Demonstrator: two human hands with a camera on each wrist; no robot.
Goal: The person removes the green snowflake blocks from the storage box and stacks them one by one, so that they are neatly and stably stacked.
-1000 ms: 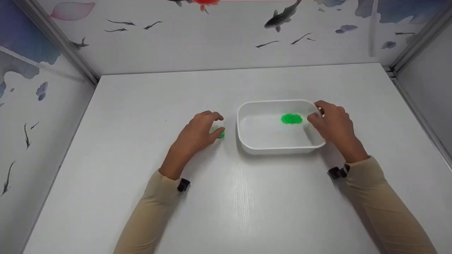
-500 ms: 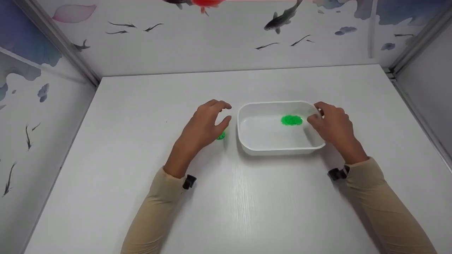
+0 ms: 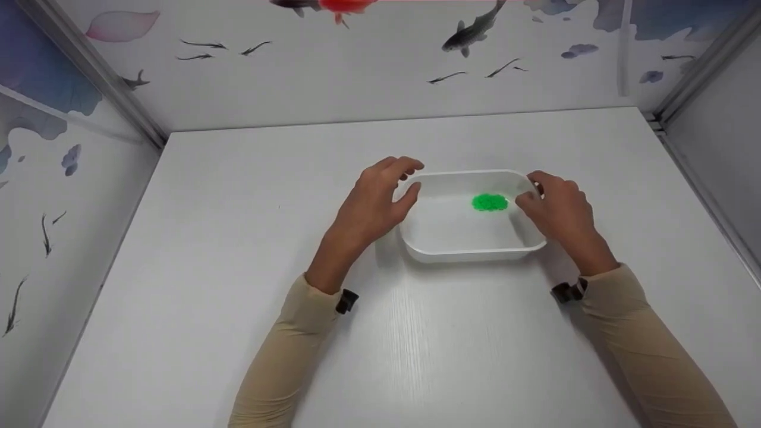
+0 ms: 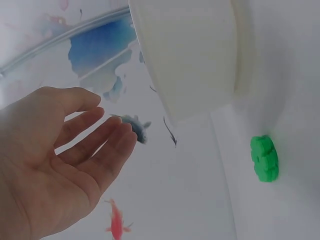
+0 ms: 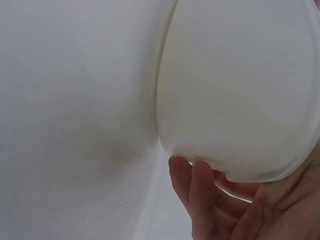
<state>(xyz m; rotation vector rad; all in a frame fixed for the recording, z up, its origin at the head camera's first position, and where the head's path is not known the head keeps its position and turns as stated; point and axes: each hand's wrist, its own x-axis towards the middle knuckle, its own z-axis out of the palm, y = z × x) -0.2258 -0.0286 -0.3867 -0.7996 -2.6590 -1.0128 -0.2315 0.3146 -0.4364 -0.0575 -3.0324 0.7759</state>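
Note:
A white rectangular tub (image 3: 469,258) stands on the table, and a green scalloped-edged piece (image 3: 490,202) lies on its floor. My right hand (image 3: 562,208) grips the tub's right rim, thumb inside and fingers round the outside; the right wrist view shows those fingers (image 5: 202,192) against the outer wall. Over the tub's left end is my left hand (image 3: 377,199), thumb and fingers spread apart with nothing between them. Whether it touches the rim cannot be told. Another green scalloped piece (image 4: 264,159) sits on the table beside the tub in the left wrist view; the left hand hides it from the head view.
The white table (image 3: 238,249) is bounded by a back panel (image 3: 357,77) printed with fish and by side panels, the left one (image 3: 35,226) also printed. Bare tabletop lies left of and in front of the tub.
My left hand has moved right and slightly away from me, off the loose green piece and up to the tub's left end. The right hand has stayed on the rim.

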